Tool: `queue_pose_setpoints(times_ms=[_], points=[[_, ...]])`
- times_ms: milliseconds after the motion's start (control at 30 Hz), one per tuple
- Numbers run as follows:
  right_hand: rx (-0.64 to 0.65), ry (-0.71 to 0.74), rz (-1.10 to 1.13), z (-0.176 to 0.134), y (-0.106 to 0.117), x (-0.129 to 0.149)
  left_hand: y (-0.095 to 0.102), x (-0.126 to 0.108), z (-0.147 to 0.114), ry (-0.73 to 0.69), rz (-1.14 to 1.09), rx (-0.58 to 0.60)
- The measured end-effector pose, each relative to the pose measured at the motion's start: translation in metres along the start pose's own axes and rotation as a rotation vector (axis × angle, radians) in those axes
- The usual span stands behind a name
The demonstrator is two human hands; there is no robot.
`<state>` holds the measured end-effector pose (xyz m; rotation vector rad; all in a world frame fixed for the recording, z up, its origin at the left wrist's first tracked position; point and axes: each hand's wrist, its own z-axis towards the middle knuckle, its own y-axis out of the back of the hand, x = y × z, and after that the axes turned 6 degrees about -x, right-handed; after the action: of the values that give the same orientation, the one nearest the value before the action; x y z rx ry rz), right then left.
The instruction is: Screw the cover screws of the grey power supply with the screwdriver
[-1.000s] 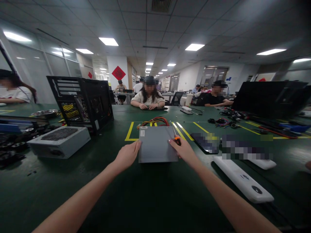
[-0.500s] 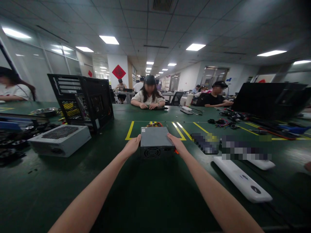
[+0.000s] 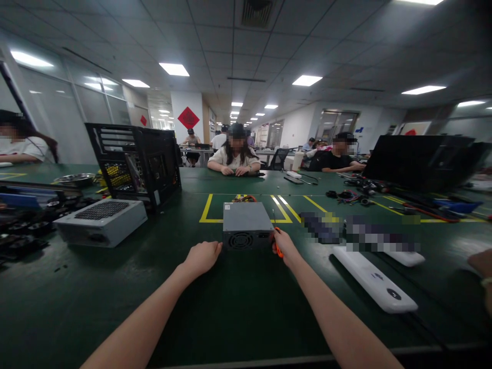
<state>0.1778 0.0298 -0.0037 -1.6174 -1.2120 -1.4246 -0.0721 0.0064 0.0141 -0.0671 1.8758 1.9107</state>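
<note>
A grey computer power supply (image 3: 248,219) rests on the green table in front of me, its fan grille towards me and its cable bundle (image 3: 246,199) at the far side. My left hand (image 3: 203,257) is at its lower left corner, fingers curled in; whatever they may hold is hidden. At the right side, my right hand (image 3: 285,246) is closed round the orange handle of a screwdriver (image 3: 279,249), whose thin shaft points up and away. Whether the right fingers also touch the power supply, I cannot tell.
On the left stand an open black computer case (image 3: 140,164) and a second power supply (image 3: 102,223). To the right lie a white elongated device (image 3: 372,279), blurred-out items and loose cables (image 3: 351,197). A person (image 3: 235,151) sits opposite. Part of another person's hand (image 3: 480,264) shows at the right edge.
Both hands have come off the sides of the power supply. My left hand has dropped towards me; my right has slid down, showing more of the orange handle.
</note>
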Motion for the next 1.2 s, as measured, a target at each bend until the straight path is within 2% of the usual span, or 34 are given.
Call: queue_pose_setpoints(times_ms=[267, 400, 600, 767, 900, 1200], points=[[0.014, 0.063, 0.12, -0.002, -0.002, 0.003, -0.001, -0.021, -0.011, -0.145, 0.021, 0.036], [0.019, 0.076, 0.161, -0.002, -0.003, 0.005, -0.015, -0.04, -0.011, -0.253, 0.097, -0.023], [-0.025, 0.102, 0.159, -0.003, -0.014, 0.003, -0.036, -0.057, 0.007, -0.42, 0.165, -0.11], [-0.028, 0.131, 0.143, -0.003, -0.022, 0.001, -0.042, -0.052, 0.014, -0.523, 0.167, -0.176], [0.007, 0.163, 0.117, -0.002, -0.019, 0.004, -0.039, -0.046, 0.012, -0.571, 0.18, -0.196], [0.034, 0.231, 0.006, 0.009, -0.008, 0.008, -0.035, -0.036, 0.009, -0.581, 0.081, -0.178]])
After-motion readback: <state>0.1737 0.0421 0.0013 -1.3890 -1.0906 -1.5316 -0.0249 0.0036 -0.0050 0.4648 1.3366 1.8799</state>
